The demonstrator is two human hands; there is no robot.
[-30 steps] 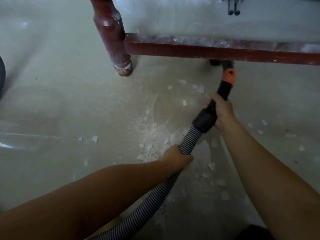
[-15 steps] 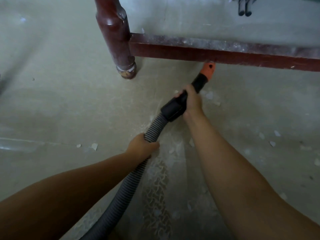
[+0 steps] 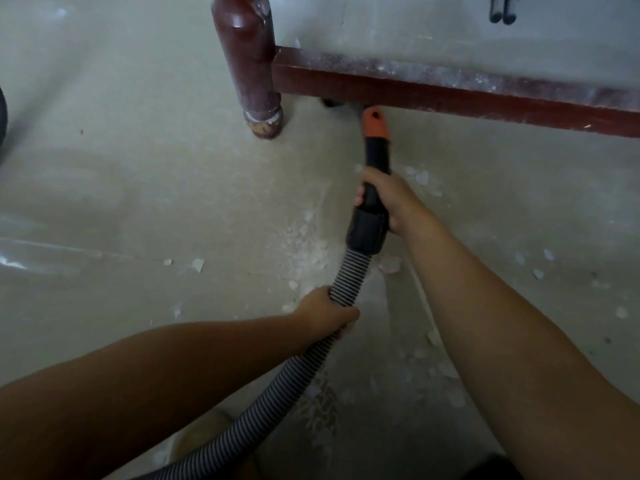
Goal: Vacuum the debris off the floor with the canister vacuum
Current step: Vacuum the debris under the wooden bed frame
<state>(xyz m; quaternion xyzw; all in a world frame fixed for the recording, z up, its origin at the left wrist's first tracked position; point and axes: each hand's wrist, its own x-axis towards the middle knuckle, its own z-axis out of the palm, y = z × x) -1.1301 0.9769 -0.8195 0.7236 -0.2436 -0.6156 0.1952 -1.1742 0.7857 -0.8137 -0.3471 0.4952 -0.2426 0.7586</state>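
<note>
1. Nearest the camera, two bare forearms reach forward over the floor (image 3: 104, 188), and a ribbed hose (image 3: 301, 367) runs up between them from the bottom edge.
2. At mid-length the left hand (image 3: 323, 311) wraps its fingers round the hose, just above a patch of pale chips and dust (image 3: 322, 410).
3. Further on, the hose enters a black cuff, and the right hand (image 3: 384, 199) grips the black wand (image 3: 372, 206) just beyond that cuff; the two hands sit apart along the same line.
4. White debris (image 3: 310, 247) lies left of the cuff, with more flakes (image 3: 420, 176) right of the wand and scattered chips (image 3: 198, 264) out to the left.
5. Open floor spreads wide to the left of the hands.
6. The orange collar (image 3: 374, 124) of the wand meets the lower edge of a dusty red-brown rail (image 3: 450, 95), and the nozzle end goes under it, out of sight.
7. A rounded furniture leg (image 3: 251, 64) stands on the floor left of the collar, joined to the rail.
</note>
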